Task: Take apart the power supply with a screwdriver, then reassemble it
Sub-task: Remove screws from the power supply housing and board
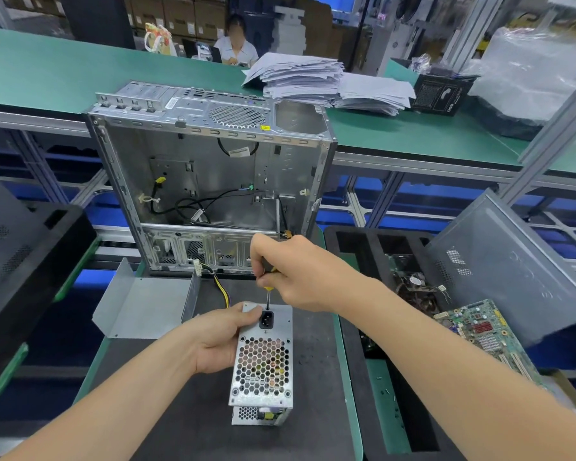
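The silver power supply (262,367) stands on end on the dark mat, its honeycomb grille and black socket facing up. My left hand (222,337) grips its left side near the top, thumb resting by the socket. My right hand (290,271) is closed around a screwdriver (267,296) with a yellow and black handle, held upright. Its tip touches the top face just above the socket. A bent grey metal cover (143,307) lies on the mat to the left.
An open, empty computer case (210,168) stands just behind the power supply, with loose cables. A black foam tray (356,247) at right holds a fan and a motherboard (482,331). A grey side panel (509,271) leans at right. Paper stacks (313,81) lie on the far bench, where a person sits.
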A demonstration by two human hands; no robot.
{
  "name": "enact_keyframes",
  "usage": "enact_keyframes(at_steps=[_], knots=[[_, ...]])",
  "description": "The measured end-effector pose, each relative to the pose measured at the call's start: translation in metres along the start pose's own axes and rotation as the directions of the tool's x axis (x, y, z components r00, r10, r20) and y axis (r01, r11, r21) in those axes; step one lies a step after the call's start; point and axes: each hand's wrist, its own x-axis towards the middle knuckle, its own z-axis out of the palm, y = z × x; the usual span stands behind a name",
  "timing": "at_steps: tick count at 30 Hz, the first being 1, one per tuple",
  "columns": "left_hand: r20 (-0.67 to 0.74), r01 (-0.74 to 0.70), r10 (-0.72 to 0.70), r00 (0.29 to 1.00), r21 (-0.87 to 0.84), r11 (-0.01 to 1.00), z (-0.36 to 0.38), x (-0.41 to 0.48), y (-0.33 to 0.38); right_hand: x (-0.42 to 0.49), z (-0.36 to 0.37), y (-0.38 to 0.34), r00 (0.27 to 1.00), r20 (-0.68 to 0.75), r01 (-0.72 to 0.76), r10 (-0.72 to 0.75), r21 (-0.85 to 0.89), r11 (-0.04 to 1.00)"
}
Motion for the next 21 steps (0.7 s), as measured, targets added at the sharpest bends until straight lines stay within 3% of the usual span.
enact_keyframes(at_steps=[5,9,14,16,18,19,21], knots=[[-0.002,0.006,-0.006,1.0,0.003,1.0,-0.002,0.001,-0.001,-0.002,0.009,-0.004,0.997,-0.066,-0.045,0.047,0.025,0.999],[0.029,0.045,-0.046,0.999,0.05,0.998,-0.004,0.001,0.003,-0.008,-0.006,-0.001,0.999,-0.018,-0.043,0.044,0.026,0.999],[-0.097,0.035,0.008,0.995,0.436,0.9,-0.008,0.005,0.013,-0.023,-0.025,0.01,0.98,-0.181,-0.067,0.083,0.095,0.993],[-0.211,0.025,0.156,0.965,0.667,0.744,-0.001,0.002,0.02,-0.029,-0.027,0.017,0.977,-0.183,-0.098,0.111,0.082,0.992],[-0.24,0.012,0.471,0.849,0.899,0.437,0.006,0.004,0.024,-0.035,-0.027,0.028,0.973,-0.184,-0.126,0.138,0.076,0.989],[-0.18,-0.005,0.621,0.763,0.959,0.283,0.012,0.006,0.025,-0.039,-0.027,0.034,0.972,-0.181,-0.139,0.15,0.071,0.988],[0.007,-0.12,0.775,0.633,0.989,0.09,0.033,0.008,0.024,-0.047,-0.024,0.049,0.968,-0.172,-0.176,0.183,0.057,0.983]])
